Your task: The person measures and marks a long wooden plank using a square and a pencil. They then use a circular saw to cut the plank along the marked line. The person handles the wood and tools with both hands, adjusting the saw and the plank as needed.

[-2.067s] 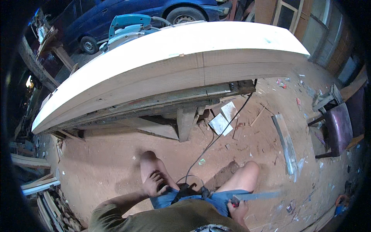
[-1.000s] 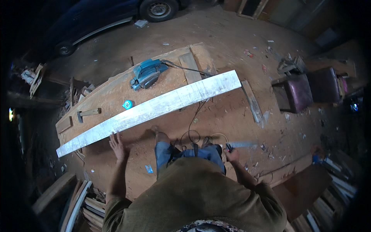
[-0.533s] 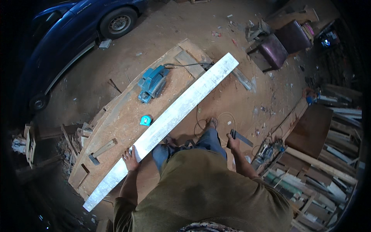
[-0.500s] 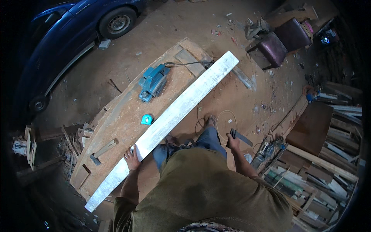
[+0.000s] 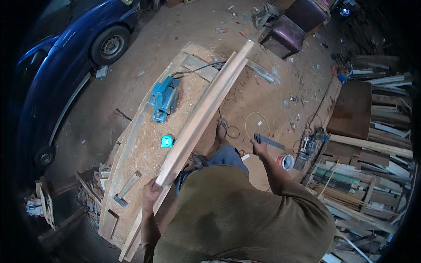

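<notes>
My left hand (image 5: 151,190) is closed on a long timber board (image 5: 203,113), which runs diagonally along the near edge of a sawdust-covered bench (image 5: 131,166) and now shows bare pale wood. My right hand (image 5: 259,147) grips the dark handle of a square (image 5: 272,143) with a metal blade, out to the right of the board. On the bench lie a teal electric planer (image 5: 163,98) with its cord, a turquoise tape measure (image 5: 167,141) and a wooden-handled hammer (image 5: 127,188).
A blue vehicle (image 5: 66,52) stands at upper left. Two padded chairs (image 5: 285,37) are beyond the bench. At right are stacked offcuts (image 5: 381,175), a brown panel (image 5: 348,107), a power tool (image 5: 307,147) and a bucket (image 5: 285,162). Cords lie on the littered floor.
My left hand has closed round the board, which has turned from its bright pale face to bare wood. The view has swung down toward the bench, and the square has shifted with my right hand.
</notes>
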Demonstrator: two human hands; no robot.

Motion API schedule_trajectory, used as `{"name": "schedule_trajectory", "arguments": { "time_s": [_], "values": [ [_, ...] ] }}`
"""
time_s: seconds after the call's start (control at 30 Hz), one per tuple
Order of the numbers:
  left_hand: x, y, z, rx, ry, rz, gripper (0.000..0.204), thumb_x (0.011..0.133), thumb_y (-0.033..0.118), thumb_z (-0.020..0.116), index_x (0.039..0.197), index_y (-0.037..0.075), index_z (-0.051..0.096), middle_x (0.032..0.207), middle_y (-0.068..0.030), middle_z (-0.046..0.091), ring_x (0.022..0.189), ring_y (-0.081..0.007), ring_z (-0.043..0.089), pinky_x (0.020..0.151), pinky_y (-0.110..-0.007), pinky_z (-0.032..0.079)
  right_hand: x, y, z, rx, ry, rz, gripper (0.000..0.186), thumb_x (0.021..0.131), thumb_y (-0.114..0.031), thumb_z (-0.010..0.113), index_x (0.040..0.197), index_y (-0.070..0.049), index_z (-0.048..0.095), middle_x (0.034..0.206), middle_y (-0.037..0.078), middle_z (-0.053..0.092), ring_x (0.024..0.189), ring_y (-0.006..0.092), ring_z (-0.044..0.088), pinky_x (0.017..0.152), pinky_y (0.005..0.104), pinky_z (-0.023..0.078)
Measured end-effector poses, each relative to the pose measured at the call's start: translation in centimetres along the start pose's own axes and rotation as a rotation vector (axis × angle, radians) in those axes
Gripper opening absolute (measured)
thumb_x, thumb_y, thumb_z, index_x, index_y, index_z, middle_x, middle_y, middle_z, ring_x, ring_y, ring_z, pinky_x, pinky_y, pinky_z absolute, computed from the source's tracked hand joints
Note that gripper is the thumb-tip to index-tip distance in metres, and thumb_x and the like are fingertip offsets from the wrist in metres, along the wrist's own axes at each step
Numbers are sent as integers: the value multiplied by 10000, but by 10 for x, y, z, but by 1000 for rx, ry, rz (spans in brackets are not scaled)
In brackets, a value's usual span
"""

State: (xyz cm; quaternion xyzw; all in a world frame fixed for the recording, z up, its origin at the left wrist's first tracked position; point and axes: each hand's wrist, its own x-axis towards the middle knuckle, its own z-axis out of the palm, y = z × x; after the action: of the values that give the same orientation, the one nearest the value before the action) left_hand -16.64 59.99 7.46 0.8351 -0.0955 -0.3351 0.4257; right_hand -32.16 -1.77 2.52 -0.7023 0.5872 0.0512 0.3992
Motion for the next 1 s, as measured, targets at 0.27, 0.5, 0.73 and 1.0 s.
{"name": "schedule_trajectory", "arguments": {
  "time_s": [0.27, 0.5, 0.73, 1.0],
  "values": [
    [12, -10, -26, 333, 173, -22, 539, 902, 462, 711, 1176, 7, 618, 769, -186, 682, 750, -305, 698, 668, -464, 512, 4, -19, 48, -28, -53, -68, 638, 789, -549, 695, 964, 64, 721, 918, 271, 723, 939, 384, 718, 836, 461, 530],
    [34, -4, -35, 511, 218, -103, 648, 917, 645, 580, 1054, 13, 608, 867, -282, 669, 895, -500, 646, 794, -563, 493, -44, 7, 55, 167, -76, -13, 402, 818, -405, 736, 806, -7, 681, 720, 69, 641, 655, 178, 612, 611, 378, 489],
    [48, -16, -30, 617, 243, -122, 704, 920, 698, 527, 1007, 12, 662, 873, -319, 654, 957, -524, 621, 859, -558, 480, -69, 13, 38, 107, -36, 96, 498, 763, -455, 747, 813, 38, 694, 764, 108, 668, 680, 204, 628, 634, 385, 493],
    [20, 6, 7, 417, 89, -284, 797, 903, 766, 473, 967, 0, 683, 879, -332, 660, 937, -510, 644, 837, -532, 492, -82, -48, 7, 129, -73, 35, 522, 774, -443, 752, 908, 57, 690, 813, 110, 665, 736, 211, 622, 674, 387, 506]
  ]
}}
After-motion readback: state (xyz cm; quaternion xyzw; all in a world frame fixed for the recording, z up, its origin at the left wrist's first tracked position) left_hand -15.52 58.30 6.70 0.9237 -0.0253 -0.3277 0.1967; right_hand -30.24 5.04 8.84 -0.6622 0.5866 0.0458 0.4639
